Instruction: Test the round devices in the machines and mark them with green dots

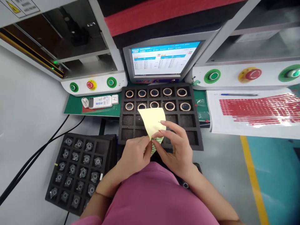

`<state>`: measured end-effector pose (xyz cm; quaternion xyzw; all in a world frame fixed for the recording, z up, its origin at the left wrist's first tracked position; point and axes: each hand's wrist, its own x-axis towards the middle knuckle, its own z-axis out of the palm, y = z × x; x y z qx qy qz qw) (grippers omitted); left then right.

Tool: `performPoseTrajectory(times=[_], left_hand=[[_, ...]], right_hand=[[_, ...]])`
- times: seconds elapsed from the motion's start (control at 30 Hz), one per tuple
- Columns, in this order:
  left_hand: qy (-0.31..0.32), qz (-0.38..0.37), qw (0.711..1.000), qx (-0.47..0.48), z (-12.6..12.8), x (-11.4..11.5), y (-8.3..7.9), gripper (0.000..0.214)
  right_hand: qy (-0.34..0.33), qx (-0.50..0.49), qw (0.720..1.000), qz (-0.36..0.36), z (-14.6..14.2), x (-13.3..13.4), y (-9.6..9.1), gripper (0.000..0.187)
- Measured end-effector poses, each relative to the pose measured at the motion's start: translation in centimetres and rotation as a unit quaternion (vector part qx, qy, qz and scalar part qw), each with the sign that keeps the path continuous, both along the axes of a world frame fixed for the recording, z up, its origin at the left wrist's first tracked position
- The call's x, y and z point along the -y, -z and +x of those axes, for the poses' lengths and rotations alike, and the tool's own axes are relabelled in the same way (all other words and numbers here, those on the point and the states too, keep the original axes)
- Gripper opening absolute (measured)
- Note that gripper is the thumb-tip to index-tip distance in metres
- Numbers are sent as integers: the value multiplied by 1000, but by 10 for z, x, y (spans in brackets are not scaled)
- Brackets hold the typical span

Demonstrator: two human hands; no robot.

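Note:
A pale yellow sticker sheet (pixel 153 120) with rows of small green stickers on its folded-over lower part is held up in front of me. My left hand (pixel 137 153) pinches its lower left edge. With thumb and index finger together, my right hand (pixel 177 147) grips the same sheet at the fold, its other fingers partly spread. Whether a single sticker is between the right fingertips is too small to tell. Behind the sheet lies a black foam tray (pixel 120 125), with round gold-rimmed lens parts (pixel 170 106) in its two back rows. The sheet hides part of the tray.
At lower left, another black foam tray (pixel 103 150) holds several small wrapped parts. A monitor (pixel 161 62) stands behind, between machines with green buttons (pixel 112 82) and red stop buttons (pixel 253 73). Red sticker strips (pixel 257 107) and a pen (pixel 239 94) lie right; black cables (pixel 47 142) hang left.

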<state>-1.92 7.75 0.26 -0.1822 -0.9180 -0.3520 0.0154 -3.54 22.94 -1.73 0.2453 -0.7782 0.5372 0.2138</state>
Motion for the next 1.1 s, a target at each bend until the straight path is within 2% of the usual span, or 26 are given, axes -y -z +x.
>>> performPoseTrajectory(times=[0.2,0.37,0.5,0.67,0.77,0.83,0.93,1.0,1.1], left_hand=[[23,-27,998,-46,-2,5,2,22],[18,4,999,-34,0,8,4,29],[6,22,1000,-19,0,11,5,26],[-11,83,996,29,0,10,4,25],[-81,135,981,111,4,15,7,25],[-167,170,957,166,9,28,12,29],[-323,193,908,182,18,59,24,32],[-399,186,882,168,26,82,31,32],[-460,176,854,165,35,108,39,33]], right_hand=[[-22,-16,999,27,-3,0,0,61],[-27,4,1000,8,-1,5,3,59],[-34,0,999,-5,-3,8,4,60],[-52,-3,999,-10,-1,13,4,64],[-82,8,996,-46,-3,17,6,67],[-89,41,992,-81,-16,20,11,66],[-76,143,979,-120,-57,32,30,53],[-97,214,967,-102,-91,46,49,47],[-144,287,947,-30,-130,71,80,52]])
